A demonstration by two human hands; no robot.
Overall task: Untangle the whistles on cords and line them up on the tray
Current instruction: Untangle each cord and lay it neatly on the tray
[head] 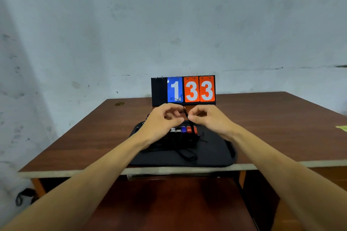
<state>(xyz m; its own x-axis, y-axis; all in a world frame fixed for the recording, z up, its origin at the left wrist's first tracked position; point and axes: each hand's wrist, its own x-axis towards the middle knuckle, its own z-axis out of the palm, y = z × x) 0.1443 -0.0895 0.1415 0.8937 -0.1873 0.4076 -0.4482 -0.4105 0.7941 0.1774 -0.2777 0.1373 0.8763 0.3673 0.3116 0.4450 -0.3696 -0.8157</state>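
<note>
A black tray [212, 153] lies near the table's front edge. On it, several whistles [185, 129] sit side by side in a row: silver ones on the left, a blue one, then red ones. Their black cords [185, 153] trail toward me in a loose heap. Above the row, my left hand [162, 121] and my right hand [208, 118] are held close together, fingers pinched on a thin black cord [185, 113] that runs between them. The whistle on that cord is hidden from view.
A flip scoreboard [183, 91] reading 1 and 33 stands just behind the tray on the brown wooden table [272, 127]. A grey wall rises behind. A green scrap [342, 128] lies at the table's right edge.
</note>
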